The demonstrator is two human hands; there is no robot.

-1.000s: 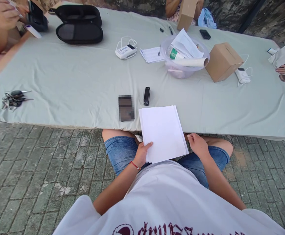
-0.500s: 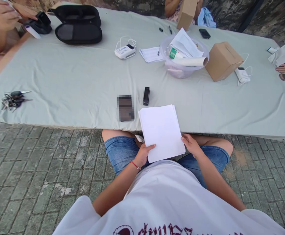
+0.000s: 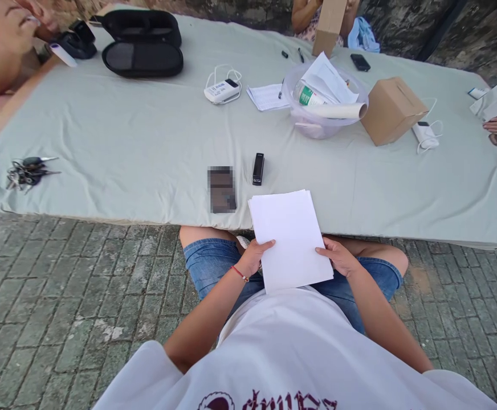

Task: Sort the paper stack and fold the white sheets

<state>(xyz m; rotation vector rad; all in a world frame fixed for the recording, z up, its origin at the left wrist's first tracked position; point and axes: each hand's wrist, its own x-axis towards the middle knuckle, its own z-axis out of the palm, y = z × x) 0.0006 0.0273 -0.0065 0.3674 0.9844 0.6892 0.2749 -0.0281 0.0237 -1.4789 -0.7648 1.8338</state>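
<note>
- Left hand [image 3: 252,256]: closed on the left edge of the paper stack [image 3: 293,233]; thumb flat on the top sheet, remaining fingers mostly hidden beneath, their curl cannot be told.
- Right hand [image 3: 338,257]: same grip at the right edge, thumb tip on the top face; other fingers partly hidden.
- Paper stack: blank upper face, sheets slightly out of register at the far edge. Held over the lap, far part overlapping the near edge of the table [image 3: 167,165], near edge by the white shirt [image 3: 291,341].
- Red bracelet [image 3: 240,274] on the left wrist.
- Just beyond the stack: small black device [image 3: 258,169]; to its left, a blurred dark item [image 3: 221,189].
- Far left: bunch of keys [image 3: 30,172].
- Mid-table: white device [image 3: 221,91] with looped cable; plastic bowl [image 3: 317,130] containing papers, bottle and a roll; cardboard box [image 3: 391,111] just right of it.
- Far side, left: open black case [image 3: 143,58].
- Other people at the table's left, far and right sides.
</note>
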